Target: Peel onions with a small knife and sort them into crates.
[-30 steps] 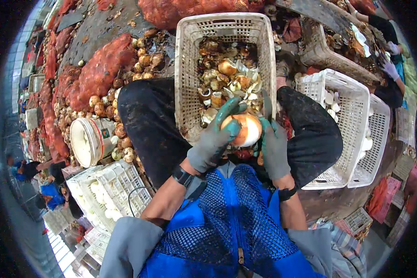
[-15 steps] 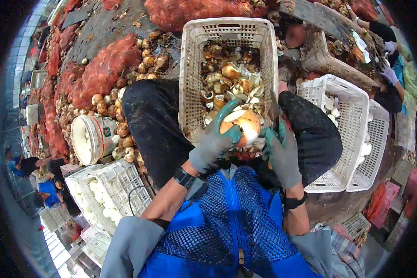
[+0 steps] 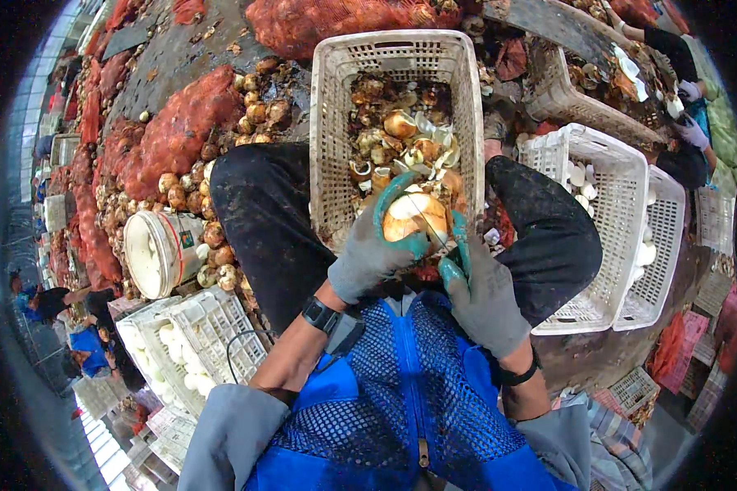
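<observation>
My left hand [image 3: 370,255], in a grey glove with green-coated fingers, is wrapped round a large, partly peeled onion [image 3: 416,218] with a bare white patch and brown skin. From the right, my right hand [image 3: 490,301], gloved alike, closes round a knife. Its thin blade [image 3: 435,232] shows nearly edge-on against the onion; the handle is hidden in the fingers. Both hands are over the near end of a white plastic crate [image 3: 319,123], between my knees. Onion skins, peeled layers and scraps [image 3: 413,139] lie in this crate.
White crates of peeled onions [image 3: 585,196] stand to my right, another crate [image 3: 221,327] to my left. A white bucket [image 3: 151,255], loose onions [image 3: 190,192] and red mesh sacks [image 3: 184,123] lie at left. Another person's gloved hand [image 3: 693,132] works at far right.
The knife blade, upright and apart from the onion before, has swung down to the left onto it. My right hand has turned and moved closer to the onion, which my left hand still grips.
</observation>
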`<state>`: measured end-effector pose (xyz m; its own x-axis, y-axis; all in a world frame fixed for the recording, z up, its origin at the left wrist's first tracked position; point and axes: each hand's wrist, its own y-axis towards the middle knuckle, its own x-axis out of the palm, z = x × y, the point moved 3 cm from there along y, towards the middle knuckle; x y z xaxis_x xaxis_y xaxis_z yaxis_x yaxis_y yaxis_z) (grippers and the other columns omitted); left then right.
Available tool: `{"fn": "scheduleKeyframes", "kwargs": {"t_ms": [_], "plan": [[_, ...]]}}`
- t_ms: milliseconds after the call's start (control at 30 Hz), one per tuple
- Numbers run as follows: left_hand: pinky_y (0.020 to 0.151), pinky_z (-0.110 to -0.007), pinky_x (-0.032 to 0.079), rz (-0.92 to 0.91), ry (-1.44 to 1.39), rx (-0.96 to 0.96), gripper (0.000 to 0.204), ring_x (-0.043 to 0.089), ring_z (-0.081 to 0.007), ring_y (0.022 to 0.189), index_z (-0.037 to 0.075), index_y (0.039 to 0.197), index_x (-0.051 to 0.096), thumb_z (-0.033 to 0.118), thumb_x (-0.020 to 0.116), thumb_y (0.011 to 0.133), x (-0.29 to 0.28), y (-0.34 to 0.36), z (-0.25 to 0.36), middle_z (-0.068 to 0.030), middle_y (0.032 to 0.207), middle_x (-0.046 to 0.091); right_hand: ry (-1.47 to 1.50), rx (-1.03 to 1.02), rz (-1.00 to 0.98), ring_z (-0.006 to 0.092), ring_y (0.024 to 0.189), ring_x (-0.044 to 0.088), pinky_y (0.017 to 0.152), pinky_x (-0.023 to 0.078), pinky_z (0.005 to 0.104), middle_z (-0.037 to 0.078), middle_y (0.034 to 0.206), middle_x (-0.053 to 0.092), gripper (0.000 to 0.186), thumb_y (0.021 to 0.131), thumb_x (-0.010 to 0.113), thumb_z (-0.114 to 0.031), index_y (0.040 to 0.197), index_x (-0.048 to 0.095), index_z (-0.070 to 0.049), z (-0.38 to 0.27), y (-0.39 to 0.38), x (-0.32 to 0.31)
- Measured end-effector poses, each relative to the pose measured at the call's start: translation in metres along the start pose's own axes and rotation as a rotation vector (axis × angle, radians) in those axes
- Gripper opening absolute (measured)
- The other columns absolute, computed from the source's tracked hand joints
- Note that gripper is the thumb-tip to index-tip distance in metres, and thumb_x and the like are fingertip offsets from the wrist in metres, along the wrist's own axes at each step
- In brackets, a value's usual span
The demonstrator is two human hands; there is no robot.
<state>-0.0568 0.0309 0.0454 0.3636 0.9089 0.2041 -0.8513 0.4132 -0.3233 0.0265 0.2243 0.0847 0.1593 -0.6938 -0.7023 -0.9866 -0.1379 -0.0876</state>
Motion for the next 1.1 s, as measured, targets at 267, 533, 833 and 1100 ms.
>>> {"fn": "scheduleKeyframes", "kwargs": {"t_ms": [267,533,833,1100], "plan": [[0.120,-0.041,0.047,0.092,0.333,0.181,0.099,0.058,-0.0244,0.140,0.000,0.160,0.043,0.027,0.094,0.079,0.003,0.000,-0.012,-0.0159,0.154,0.059,-0.150,-0.015,-0.017,0.0382,0.103,0.073,0.089,0.057,0.0514,0.023,0.125,0.072,0.068,0.101,0.068,-0.029,0.158,0.047,0.002,0.006,0.000,0.012],[0.117,-0.038,0.050,0.165,0.295,0.195,0.093,0.061,-0.0226,0.136,-0.001,0.155,0.047,0.016,0.093,0.077,0.006,0.004,-0.028,-0.0140,0.150,0.061,0.035,0.038,0.130,0.0291,0.094,0.073,0.082,0.058,0.0424,0.018,0.119,0.074,0.058,0.102,0.065,-0.024,0.158,0.056,-0.011,0.024,0.012,0.027],[0.114,-0.036,0.051,0.150,0.242,0.021,0.074,0.065,-0.0196,0.128,0.002,0.154,0.053,0.015,0.083,0.087,0.004,-0.002,-0.028,-0.0109,0.139,0.068,0.903,0.658,-0.146,0.0078,0.070,0.064,0.059,0.050,0.0245,0.010,0.098,0.076,0.051,0.107,0.060,-0.026,0.151,0.061,0.000,0.023,0.020,0.006],[0.107,-0.032,0.051,0.062,-0.039,-0.105,0.065,0.064,-0.0162,0.121,0.000,0.156,0.052,0.032,0.070,0.102,0.004,-0.006,-0.033,-0.0087,0.136,0.067,0.599,0.503,0.062,0.0320,0.104,0.073,0.095,0.057,0.0445,0.021,0.118,0.076,0.049,0.105,0.063,-0.023,0.147,0.062,0.000,0.083,0.024,0.049]]}}
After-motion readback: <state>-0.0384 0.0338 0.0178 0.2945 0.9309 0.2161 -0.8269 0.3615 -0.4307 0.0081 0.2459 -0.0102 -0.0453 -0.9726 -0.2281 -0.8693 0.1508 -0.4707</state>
